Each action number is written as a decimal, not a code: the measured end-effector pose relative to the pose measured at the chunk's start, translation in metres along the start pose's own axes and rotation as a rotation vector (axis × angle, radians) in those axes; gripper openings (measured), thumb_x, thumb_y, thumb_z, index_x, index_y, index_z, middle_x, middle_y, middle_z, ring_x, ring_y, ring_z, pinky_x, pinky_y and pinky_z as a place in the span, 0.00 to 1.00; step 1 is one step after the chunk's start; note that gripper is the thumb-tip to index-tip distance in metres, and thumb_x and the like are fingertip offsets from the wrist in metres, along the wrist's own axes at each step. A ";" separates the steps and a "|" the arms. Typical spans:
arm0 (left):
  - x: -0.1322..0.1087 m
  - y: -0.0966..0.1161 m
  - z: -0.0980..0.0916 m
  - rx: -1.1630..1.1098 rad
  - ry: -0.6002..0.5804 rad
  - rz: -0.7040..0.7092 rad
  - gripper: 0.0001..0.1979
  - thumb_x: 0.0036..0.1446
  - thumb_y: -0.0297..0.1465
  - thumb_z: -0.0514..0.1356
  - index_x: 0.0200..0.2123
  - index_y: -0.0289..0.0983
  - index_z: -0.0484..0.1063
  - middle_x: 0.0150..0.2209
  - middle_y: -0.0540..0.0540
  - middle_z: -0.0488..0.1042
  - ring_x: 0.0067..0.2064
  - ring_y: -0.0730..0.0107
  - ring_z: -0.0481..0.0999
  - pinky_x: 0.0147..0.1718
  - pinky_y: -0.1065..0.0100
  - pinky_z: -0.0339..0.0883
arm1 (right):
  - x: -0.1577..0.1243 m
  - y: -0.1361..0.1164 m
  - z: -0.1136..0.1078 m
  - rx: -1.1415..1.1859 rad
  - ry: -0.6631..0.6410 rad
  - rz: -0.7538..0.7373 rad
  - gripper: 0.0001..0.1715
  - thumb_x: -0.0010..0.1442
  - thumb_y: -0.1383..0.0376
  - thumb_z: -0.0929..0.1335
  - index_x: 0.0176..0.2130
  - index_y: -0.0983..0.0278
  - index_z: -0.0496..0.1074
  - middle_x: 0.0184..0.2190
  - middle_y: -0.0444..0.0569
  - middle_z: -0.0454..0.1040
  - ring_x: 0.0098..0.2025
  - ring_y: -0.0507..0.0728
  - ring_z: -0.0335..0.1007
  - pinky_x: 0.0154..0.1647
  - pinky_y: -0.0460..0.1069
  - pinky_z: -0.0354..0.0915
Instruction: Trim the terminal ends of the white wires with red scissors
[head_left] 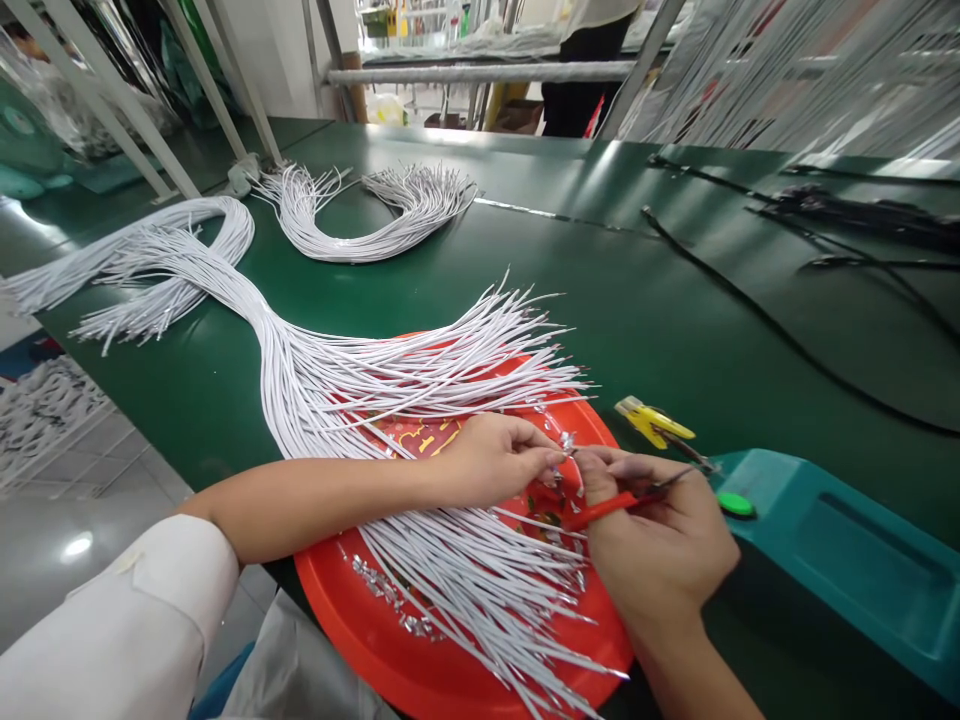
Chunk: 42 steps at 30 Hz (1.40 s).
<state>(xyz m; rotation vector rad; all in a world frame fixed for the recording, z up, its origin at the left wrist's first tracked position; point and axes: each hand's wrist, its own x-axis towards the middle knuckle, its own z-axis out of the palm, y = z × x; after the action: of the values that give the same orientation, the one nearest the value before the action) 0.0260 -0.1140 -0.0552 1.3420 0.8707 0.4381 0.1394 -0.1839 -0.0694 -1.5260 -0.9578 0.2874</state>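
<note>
My left hand [495, 458] is closed in a pinch on the end of a white wire above a round red tray [390, 650]. A scrap of silver foil [568, 441] shows at its fingertips. My right hand [652, 530] is closed around a red-handled snipper [611, 508], its tip meeting the left fingertips. A large bundle of white wires [337, 380] runs from the far left across the tray. A second heap of white wires [472, 575] lies in the tray under my hands. Foil bits [382, 590] litter the tray.
A yellow-handled tool [654, 423] lies on the green table [637, 300] beside a teal device [847, 560] with a green button [736, 504]. Another white wire bundle [375, 215] curves at the back. Black cables [787, 330] cross the right side. A person stands beyond the far rail.
</note>
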 end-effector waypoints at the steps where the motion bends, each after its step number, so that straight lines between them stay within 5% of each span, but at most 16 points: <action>1: 0.000 0.000 0.000 0.003 0.002 0.002 0.07 0.54 0.29 0.57 0.27 0.31 0.70 0.23 0.52 0.69 0.23 0.81 0.65 0.26 0.75 0.60 | 0.001 0.001 0.000 -0.007 0.000 0.001 0.12 0.48 0.61 0.72 0.28 0.62 0.66 0.27 0.44 0.73 0.30 0.54 0.73 0.32 0.49 0.68; 6: -0.003 0.002 0.001 0.009 0.006 0.029 0.07 0.55 0.28 0.56 0.27 0.32 0.69 0.22 0.53 0.68 0.23 0.81 0.65 0.28 0.75 0.60 | 0.005 0.001 0.001 0.001 -0.001 0.089 0.12 0.48 0.59 0.71 0.28 0.62 0.66 0.25 0.44 0.72 0.27 0.54 0.71 0.29 0.49 0.68; 13: -0.002 0.000 0.000 0.099 0.047 0.055 0.09 0.54 0.30 0.56 0.27 0.31 0.71 0.23 0.51 0.69 0.24 0.78 0.66 0.25 0.74 0.58 | -0.001 0.003 -0.003 -0.173 -0.026 -0.073 0.08 0.50 0.62 0.71 0.29 0.62 0.68 0.29 0.46 0.75 0.32 0.55 0.73 0.35 0.49 0.67; 20: -0.006 0.012 0.002 -0.082 0.007 -0.011 0.09 0.55 0.25 0.56 0.24 0.31 0.68 0.20 0.54 0.66 0.21 0.83 0.61 0.27 0.76 0.59 | 0.005 -0.001 0.001 0.025 -0.007 0.184 0.15 0.47 0.57 0.72 0.29 0.62 0.66 0.25 0.44 0.70 0.27 0.53 0.69 0.28 0.48 0.66; 35: -0.004 0.010 0.001 -0.141 0.002 -0.037 0.11 0.56 0.25 0.55 0.21 0.32 0.66 0.17 0.55 0.64 0.20 0.83 0.61 0.26 0.76 0.59 | 0.005 -0.003 0.002 0.076 0.031 0.194 0.17 0.45 0.57 0.73 0.29 0.62 0.66 0.24 0.41 0.66 0.26 0.51 0.66 0.28 0.47 0.66; 42: -0.005 0.013 0.000 -0.163 0.098 0.024 0.05 0.53 0.27 0.59 0.29 0.30 0.72 0.22 0.53 0.68 0.21 0.84 0.63 0.24 0.77 0.59 | 0.005 -0.001 -0.001 0.058 -0.083 0.277 0.17 0.46 0.55 0.72 0.30 0.62 0.66 0.24 0.41 0.65 0.24 0.50 0.63 0.25 0.47 0.63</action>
<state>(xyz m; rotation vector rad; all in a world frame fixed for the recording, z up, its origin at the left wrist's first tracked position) 0.0255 -0.1144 -0.0410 1.1902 0.8806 0.5855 0.1428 -0.1816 -0.0666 -1.6032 -0.7948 0.5750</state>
